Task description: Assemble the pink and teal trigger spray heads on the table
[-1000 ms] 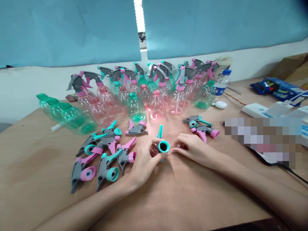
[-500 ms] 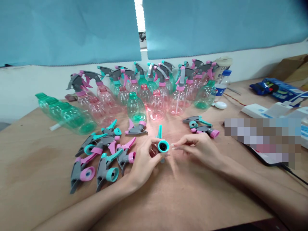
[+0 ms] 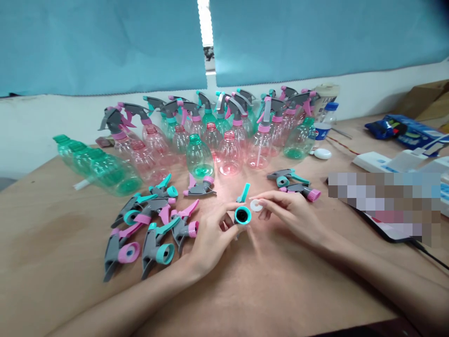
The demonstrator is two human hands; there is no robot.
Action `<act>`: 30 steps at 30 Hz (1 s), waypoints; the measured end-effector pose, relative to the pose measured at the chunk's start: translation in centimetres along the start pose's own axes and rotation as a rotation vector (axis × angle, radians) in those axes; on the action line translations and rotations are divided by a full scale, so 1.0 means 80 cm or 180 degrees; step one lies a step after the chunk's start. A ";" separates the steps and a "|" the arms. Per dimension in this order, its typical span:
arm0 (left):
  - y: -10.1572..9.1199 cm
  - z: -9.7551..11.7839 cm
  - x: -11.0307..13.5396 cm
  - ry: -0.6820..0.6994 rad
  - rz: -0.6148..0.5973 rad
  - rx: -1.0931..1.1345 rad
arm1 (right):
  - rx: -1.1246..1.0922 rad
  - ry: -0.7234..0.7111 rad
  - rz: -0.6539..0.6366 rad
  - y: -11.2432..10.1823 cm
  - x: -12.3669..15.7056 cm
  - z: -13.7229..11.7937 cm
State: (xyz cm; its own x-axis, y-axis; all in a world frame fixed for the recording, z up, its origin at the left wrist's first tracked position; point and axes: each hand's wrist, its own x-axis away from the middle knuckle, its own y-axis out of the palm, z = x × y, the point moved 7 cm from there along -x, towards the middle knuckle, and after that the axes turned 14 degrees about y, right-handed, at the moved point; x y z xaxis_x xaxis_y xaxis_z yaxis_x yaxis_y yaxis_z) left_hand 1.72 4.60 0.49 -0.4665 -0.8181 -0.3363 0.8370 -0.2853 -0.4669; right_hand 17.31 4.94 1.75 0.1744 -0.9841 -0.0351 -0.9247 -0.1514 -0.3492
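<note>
My left hand (image 3: 219,234) is closed around a spray bottle trigger head (image 3: 242,215) with a turquoise collar and lever, its round opening facing me. Between the thumb and fingers of my right hand (image 3: 286,210) is a thin white ring-shaped washer (image 3: 256,205), held just right of the collar and apart from it. Left of my hands lie several loose trigger heads (image 3: 150,252) in grey with pink or turquoise parts. A grey and pink trigger head (image 3: 201,187) rests just beyond my left hand, and two more trigger heads (image 3: 300,191) lie behind my right hand.
Clear pink and green bottles (image 3: 229,157), many topped with trigger heads, stand along the back. Green bottles (image 3: 96,164) lie in a row at the left. A phone-like device (image 3: 389,234) with a cable, power strips (image 3: 372,161) and a blue packet (image 3: 410,133) occupy the right side.
The white washer has turned so its ring face shows, in my right fingers. The trigger head in my left hand has tilted, its lever leaning right, and shifted slightly right.
</note>
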 end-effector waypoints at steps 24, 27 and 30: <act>0.002 0.011 0.000 0.0346 -0.0092 -0.0435 | 0.1028 -0.1275 0.0767 0.003 0.026 -0.030; 0.000 0.014 -0.001 0.0377 -0.0030 -0.0427 | 0.1047 -0.1592 0.0778 0.003 0.033 -0.039; -0.003 0.017 -0.002 0.0432 0.0048 -0.0438 | 0.1144 -0.1696 0.0695 0.006 0.035 -0.038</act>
State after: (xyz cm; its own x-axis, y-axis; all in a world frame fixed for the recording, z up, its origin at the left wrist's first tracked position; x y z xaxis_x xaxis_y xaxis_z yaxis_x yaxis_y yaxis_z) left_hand 1.99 4.10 1.72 -0.4962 -0.7443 -0.4470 0.8015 -0.1949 -0.5653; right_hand 16.31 1.79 4.36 0.2243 -0.7942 -0.5648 -0.8039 0.1768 -0.5679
